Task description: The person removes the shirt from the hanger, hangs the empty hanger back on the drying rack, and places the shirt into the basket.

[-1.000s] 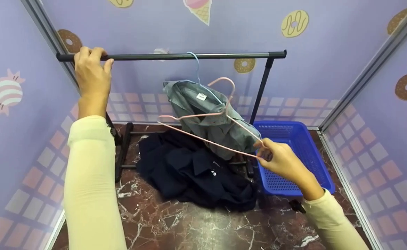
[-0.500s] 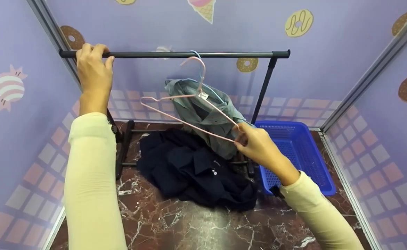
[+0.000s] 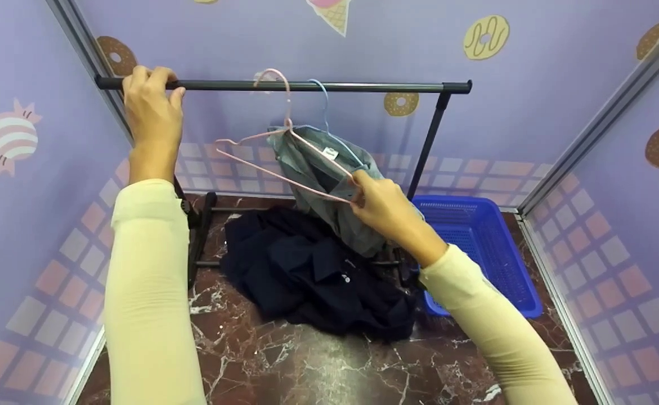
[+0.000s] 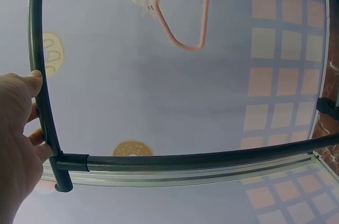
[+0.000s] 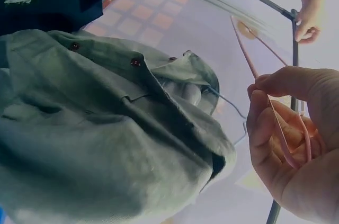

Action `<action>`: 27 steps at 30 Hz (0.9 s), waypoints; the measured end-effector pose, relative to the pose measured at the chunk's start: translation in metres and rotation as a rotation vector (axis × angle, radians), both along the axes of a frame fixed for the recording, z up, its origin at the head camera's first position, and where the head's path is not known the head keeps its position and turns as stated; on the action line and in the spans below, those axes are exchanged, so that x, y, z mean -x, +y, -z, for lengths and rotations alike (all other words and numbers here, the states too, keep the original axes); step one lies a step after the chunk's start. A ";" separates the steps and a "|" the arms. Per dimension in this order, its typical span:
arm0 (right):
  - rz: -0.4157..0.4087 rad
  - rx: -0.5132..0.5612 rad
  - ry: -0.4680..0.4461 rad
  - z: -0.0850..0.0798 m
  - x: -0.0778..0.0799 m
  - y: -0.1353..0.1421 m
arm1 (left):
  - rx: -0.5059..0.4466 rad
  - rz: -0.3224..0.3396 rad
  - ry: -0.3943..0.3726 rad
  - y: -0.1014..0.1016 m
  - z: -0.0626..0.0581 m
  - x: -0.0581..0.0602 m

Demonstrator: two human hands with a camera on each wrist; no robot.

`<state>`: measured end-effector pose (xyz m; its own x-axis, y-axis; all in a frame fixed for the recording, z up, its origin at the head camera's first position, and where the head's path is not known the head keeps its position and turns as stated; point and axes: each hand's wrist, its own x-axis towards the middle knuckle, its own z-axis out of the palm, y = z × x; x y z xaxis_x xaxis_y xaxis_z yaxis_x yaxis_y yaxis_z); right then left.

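Through the head camera I saw the person's left hand (image 3: 152, 112) near the left end of a straight, black metal rail (image 3: 239, 86); its fingers curled over the bar with the thumb along the near side, and my left wrist view showed the same hold. The right hand (image 3: 382, 205) pinched a thin, pale pink hanger (image 3: 288, 125) by one end, thumb and fingers close together on its two bars, and in my right wrist view that end lay inside the curled fingers. The hanger was tilted, its free end pointing toward the left hand. Its hook overlapped the rail in my view, but I could not tell whether the two touched.

Just beside it, a thin, light blue hanger (image 3: 326, 107) was hooked over the rail and carried a grey-green, buttoned cloth shirt (image 3: 357, 236) with a white collar label (image 3: 330, 153), slanting down to the right, partly behind the right hand. Below, I saw a crumpled, dark navy garment (image 3: 312, 270) on the reddish-brown, white-veined floor (image 3: 329, 371). A rectangular, blue plastic basket (image 3: 506, 242) stood to its right, partly hidden by the right forearm.
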<state>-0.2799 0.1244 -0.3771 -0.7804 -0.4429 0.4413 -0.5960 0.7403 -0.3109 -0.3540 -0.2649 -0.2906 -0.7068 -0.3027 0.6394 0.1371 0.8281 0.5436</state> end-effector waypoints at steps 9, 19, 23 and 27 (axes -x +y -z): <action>0.055 -0.070 0.104 -0.008 0.016 -0.046 | -0.004 0.003 -0.007 -0.001 -0.001 0.003; 0.111 -0.086 0.020 -0.010 0.024 -0.083 | 0.012 -0.007 -0.028 0.000 -0.005 0.002; 0.116 -0.117 0.003 -0.006 0.028 -0.093 | 0.024 -0.009 -0.027 -0.001 -0.005 0.002; 0.110 -0.132 -0.019 -0.007 0.030 -0.102 | 0.023 -0.017 -0.020 -0.002 -0.005 0.003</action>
